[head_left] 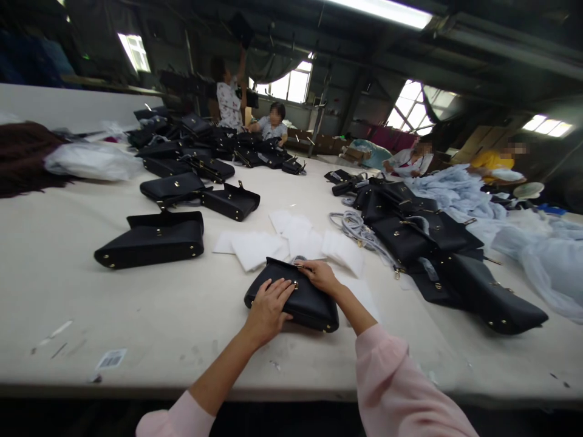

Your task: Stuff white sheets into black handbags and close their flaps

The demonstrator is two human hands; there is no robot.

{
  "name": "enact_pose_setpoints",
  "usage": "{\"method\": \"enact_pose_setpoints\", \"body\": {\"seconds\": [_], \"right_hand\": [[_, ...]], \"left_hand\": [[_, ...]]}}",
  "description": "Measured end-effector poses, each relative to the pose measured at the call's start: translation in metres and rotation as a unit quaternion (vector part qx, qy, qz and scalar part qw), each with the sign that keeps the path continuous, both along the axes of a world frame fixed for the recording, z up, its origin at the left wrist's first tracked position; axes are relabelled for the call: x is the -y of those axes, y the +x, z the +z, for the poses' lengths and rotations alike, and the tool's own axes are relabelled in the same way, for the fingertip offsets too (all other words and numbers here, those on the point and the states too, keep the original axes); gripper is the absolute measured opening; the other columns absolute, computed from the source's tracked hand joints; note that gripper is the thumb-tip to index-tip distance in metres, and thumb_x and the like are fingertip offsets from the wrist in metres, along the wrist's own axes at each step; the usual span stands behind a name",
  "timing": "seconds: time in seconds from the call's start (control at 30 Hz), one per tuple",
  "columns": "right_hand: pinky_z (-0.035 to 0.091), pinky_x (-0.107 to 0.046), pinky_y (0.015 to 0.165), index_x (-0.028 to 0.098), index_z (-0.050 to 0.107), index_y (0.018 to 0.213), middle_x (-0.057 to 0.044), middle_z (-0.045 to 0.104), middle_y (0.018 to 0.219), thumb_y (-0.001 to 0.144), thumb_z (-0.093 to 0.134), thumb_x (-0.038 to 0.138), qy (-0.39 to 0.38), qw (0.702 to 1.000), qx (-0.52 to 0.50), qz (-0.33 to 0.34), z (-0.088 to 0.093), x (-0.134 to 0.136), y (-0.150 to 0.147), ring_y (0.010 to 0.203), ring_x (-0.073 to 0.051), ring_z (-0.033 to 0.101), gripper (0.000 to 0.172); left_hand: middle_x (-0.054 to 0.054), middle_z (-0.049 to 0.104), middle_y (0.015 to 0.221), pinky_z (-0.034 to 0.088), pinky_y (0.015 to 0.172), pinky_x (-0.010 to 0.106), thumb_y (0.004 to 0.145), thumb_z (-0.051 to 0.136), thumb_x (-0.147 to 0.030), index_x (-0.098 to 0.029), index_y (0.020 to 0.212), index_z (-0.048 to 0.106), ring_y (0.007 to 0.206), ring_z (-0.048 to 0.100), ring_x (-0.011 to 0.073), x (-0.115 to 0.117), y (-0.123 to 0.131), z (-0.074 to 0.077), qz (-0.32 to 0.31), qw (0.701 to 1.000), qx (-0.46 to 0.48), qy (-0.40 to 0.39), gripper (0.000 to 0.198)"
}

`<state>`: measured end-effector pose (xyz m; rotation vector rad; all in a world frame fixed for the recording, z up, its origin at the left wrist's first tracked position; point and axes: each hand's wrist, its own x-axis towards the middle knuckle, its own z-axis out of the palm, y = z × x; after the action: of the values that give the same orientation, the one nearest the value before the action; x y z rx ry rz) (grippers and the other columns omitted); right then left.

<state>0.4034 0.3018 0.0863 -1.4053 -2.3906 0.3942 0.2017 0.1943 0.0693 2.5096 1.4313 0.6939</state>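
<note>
A black handbag [314, 306] with gold studs and a gold clasp lies on the white table in front of me. My left hand [268, 308] rests flat on its front, fingers stretched out toward the clasp and thumb near the lower edge. At the bag's top edge, my right hand [321, 276] has its fingers closed on the rim, by a small gold fitting. What lies under those fingertips is partly hidden. Just beyond the bag are several white foam sheets [259, 249].
Another black handbag [152, 240] sits to the left, with a pile of bags [200, 130] behind it. On the right lie more black bags [401, 233], grey wrapped straps [357, 227] and pale plastic wrapping [555, 261]. Several people are around the table's far side.
</note>
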Motion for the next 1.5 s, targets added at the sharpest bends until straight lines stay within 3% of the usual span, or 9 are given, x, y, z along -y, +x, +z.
{"method": "enact_pose_setpoints", "body": {"seconds": [0.3,0.6,0.77,0.87,0.97,1.1,1.17,1.33,1.5], "right_hand": [[0.044,-0.026,0.091,0.037,0.063,0.122,0.003,0.068,0.121,0.096,0.046,0.026,0.020,0.998,0.051,0.012,0.000,0.025,-0.006,0.107,-0.018,0.064,0.033],[0.044,-0.024,0.075,0.028,0.072,0.101,-0.003,0.075,0.095,0.098,0.041,0.041,0.040,0.985,-0.011,-0.168,-0.002,0.022,-0.015,0.088,-0.018,0.068,0.034],[0.046,-0.025,0.073,0.032,0.074,0.096,0.001,0.076,0.088,0.093,0.051,0.046,0.050,0.985,-0.035,-0.159,-0.003,0.038,-0.025,0.083,-0.019,0.069,0.027],[0.048,-0.025,0.080,0.033,0.072,0.105,0.003,0.075,0.097,0.093,0.052,0.038,0.043,0.988,-0.107,-0.101,-0.010,0.058,-0.024,0.088,-0.017,0.069,0.024],[0.047,-0.024,0.092,0.029,0.070,0.111,0.004,0.072,0.111,0.092,0.053,0.027,0.030,0.976,-0.171,-0.132,-0.014,0.069,-0.001,0.102,-0.015,0.065,0.025],[0.037,-0.033,0.106,0.022,0.064,0.120,-0.006,0.060,0.130,0.090,0.054,0.025,0.005,0.916,-0.105,-0.388,-0.017,0.070,0.065,0.123,-0.020,0.051,0.031],[0.035,-0.045,0.106,0.014,0.060,0.123,-0.016,0.053,0.135,0.084,0.063,0.033,-0.029,0.889,-0.077,-0.449,-0.022,0.069,0.098,0.128,-0.030,0.044,0.044],[0.040,-0.047,0.098,0.012,0.053,0.125,-0.020,0.049,0.133,0.059,0.082,0.049,-0.141,0.862,-0.034,-0.486,-0.037,0.056,0.134,0.125,-0.037,0.044,0.081],[0.047,-0.040,0.090,0.012,0.053,0.124,-0.022,0.045,0.136,0.064,0.076,0.058,-0.215,0.838,-0.036,-0.501,-0.038,0.034,0.147,0.112,-0.032,0.056,0.078]], "left_hand": [[0.008,0.050,0.143,0.024,0.114,0.052,0.078,0.064,-0.018,-0.022,0.138,0.043,0.135,0.040,0.0261,-0.003,-0.002,-0.001,-0.004,1.000,-0.007,0.001,0.064],[0.009,0.050,0.142,0.030,0.111,0.053,0.081,0.059,-0.018,-0.021,0.139,0.042,0.132,0.044,0.0282,0.002,0.001,-0.007,0.000,0.997,-0.038,0.070,0.061],[0.011,0.052,0.140,0.031,0.107,0.052,0.085,0.054,-0.021,-0.021,0.144,0.035,0.129,0.047,0.0297,0.024,0.006,-0.020,0.014,0.988,-0.057,0.141,0.062],[0.010,0.052,0.140,0.031,0.107,0.051,0.086,0.051,-0.020,-0.022,0.149,0.024,0.129,0.047,0.0293,0.048,0.007,-0.025,0.020,0.985,-0.054,0.161,0.069],[0.009,0.051,0.141,0.030,0.108,0.051,0.088,0.048,-0.017,-0.025,0.151,0.015,0.129,0.047,0.0280,0.061,0.004,-0.027,0.032,0.986,-0.050,0.156,0.071],[0.008,0.054,0.138,0.033,0.107,0.050,0.089,0.048,-0.019,-0.029,0.151,0.014,0.125,0.051,0.0272,0.056,-0.003,-0.026,0.006,0.985,-0.049,0.163,0.072],[0.009,0.055,0.137,0.034,0.106,0.051,0.089,0.048,-0.020,-0.030,0.151,0.014,0.124,0.052,0.0275,0.052,-0.003,-0.024,0.000,0.984,-0.047,0.170,0.072],[0.010,0.056,0.136,0.035,0.105,0.052,0.088,0.048,-0.020,-0.030,0.151,0.013,0.123,0.052,0.0283,0.052,-0.002,-0.020,0.001,0.983,-0.049,0.178,0.073],[0.009,0.053,0.139,0.034,0.106,0.051,0.089,0.049,-0.021,-0.031,0.151,0.014,0.125,0.050,0.0280,0.054,-0.003,-0.021,0.006,0.985,-0.051,0.165,0.072]]}}
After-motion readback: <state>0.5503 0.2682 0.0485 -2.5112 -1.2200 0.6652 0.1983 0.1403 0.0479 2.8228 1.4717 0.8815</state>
